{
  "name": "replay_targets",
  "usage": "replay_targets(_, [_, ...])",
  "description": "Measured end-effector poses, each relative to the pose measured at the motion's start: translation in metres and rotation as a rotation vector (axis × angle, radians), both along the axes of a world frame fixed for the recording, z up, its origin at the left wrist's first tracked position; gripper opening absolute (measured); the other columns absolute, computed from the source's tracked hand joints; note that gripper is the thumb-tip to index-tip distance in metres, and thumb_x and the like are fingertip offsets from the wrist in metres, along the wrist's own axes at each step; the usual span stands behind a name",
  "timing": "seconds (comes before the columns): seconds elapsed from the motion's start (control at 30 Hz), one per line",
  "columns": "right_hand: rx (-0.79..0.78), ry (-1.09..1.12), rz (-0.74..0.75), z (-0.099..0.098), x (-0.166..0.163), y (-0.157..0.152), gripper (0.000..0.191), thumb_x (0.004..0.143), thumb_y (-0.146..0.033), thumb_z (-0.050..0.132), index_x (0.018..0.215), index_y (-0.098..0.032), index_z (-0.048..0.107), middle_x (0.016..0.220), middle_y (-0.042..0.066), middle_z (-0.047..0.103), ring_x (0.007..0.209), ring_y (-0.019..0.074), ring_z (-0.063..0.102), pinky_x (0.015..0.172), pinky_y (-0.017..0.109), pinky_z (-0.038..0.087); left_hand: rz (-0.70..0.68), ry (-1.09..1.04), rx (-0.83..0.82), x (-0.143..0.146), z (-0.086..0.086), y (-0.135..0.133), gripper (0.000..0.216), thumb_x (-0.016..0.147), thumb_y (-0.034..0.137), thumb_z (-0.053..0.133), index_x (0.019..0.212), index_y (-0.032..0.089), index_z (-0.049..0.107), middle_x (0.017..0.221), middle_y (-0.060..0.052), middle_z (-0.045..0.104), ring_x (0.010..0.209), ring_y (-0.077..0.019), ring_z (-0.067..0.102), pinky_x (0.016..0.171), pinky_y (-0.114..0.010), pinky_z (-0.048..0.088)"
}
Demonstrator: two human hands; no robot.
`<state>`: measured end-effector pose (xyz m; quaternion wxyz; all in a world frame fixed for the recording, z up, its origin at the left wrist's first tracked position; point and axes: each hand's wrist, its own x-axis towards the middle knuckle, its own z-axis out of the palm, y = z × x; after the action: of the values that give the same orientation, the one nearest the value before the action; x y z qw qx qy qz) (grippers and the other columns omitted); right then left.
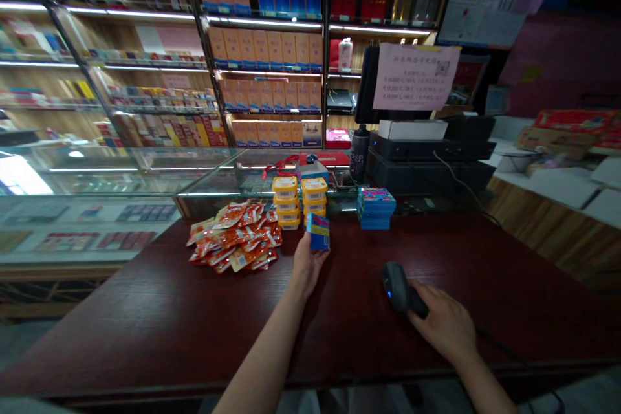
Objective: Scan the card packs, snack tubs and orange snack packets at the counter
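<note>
While left hand (305,266) grips packet (319,231), right hand (445,328) hides scanner (395,284) handle, print blurred

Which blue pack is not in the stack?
The blue pack in the left hand, held upright; the other blue packs lie stacked flat to its right.

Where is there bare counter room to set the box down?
Bare wood: near left, below the orange packets, left of the left hand and its box; and right, beyond the right hand with the scanner. Crowded at the back: yellow tubs, blue stack.
</note>
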<state>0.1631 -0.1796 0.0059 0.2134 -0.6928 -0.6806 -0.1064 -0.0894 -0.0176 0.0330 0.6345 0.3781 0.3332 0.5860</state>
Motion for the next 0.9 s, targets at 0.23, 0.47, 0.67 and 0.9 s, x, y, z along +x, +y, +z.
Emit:
replay_targets(0.23, [-0.033,0.047,-0.019,0.009,-0.001,0.001,0.036,0.079,-0.022,0.053,0.114,-0.021,0.061,0.109,0.006,0.071,0.095,0.0236,0.067,0.082,0.036,0.050,-0.161,-0.227,-0.071,-0.004,-0.004,-0.004,0.041,0.075,0.030,0.072,0.110,0.018,0.055,0.114,-0.009,0.065,0.107,-0.0229,0.062,0.099,-0.047,0.047])
replay_targets(0.47, [-0.202,0.313,0.013,0.037,-0.010,-0.001,0.035,0.080,-0.038,0.056,0.112,-0.024,0.062,0.102,0.007,0.073,0.092,0.0296,0.068,0.074,0.037,0.049,-0.080,-0.209,0.011,-0.006,-0.015,0.001,0.047,0.064,0.022,0.080,0.104,0.019,0.056,0.106,-0.005,0.068,0.102,-0.0211,0.064,0.101,-0.046,0.045])
replay_targets(0.67, [-0.155,0.731,0.193,0.033,-0.041,-0.001,0.037,0.076,-0.036,0.059,0.108,-0.017,0.061,0.109,0.013,0.070,0.100,0.0275,0.065,0.087,0.039,0.049,-0.062,-0.219,0.016,-0.005,-0.015,0.001,0.047,0.064,0.021,0.079,0.104,0.020,0.056,0.107,-0.004,0.067,0.104,-0.0216,0.064,0.100,-0.047,0.046])
replay_targets(0.9, [-0.066,0.908,0.233,0.040,-0.066,-0.003,0.040,0.071,-0.038,0.066,0.105,-0.017,0.064,0.104,0.011,0.072,0.096,0.0267,0.066,0.089,0.041,0.050,-0.061,-0.209,0.017,-0.004,-0.019,0.002,0.050,0.064,0.018,0.077,0.108,0.020,0.054,0.110,-0.006,0.066,0.106,-0.0222,0.063,0.100,-0.049,0.045])
